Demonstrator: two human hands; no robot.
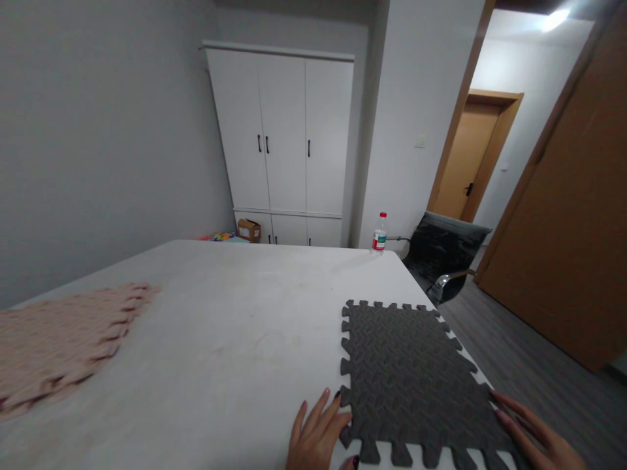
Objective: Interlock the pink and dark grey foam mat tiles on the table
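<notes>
Foam mat (409, 372) is what I've got both hands on, a dark grey puzzle-edge tile with a tread pattern, lying flat at the near right corner of the white table (235, 326). It's roughly square, so no real long axis; its edges sit a bit skewed to the table edge, far corner angled off to the right. My left hand (318, 437) is open, fingers spread against the mat's near left edge. My right hand (531, 434) is open too, fingers flat on the right corner. No writing on the mat. Water bottle (379, 234) at the far edge has a red label, too small to read. Pink mats (53, 343) are stacked far left.
</notes>
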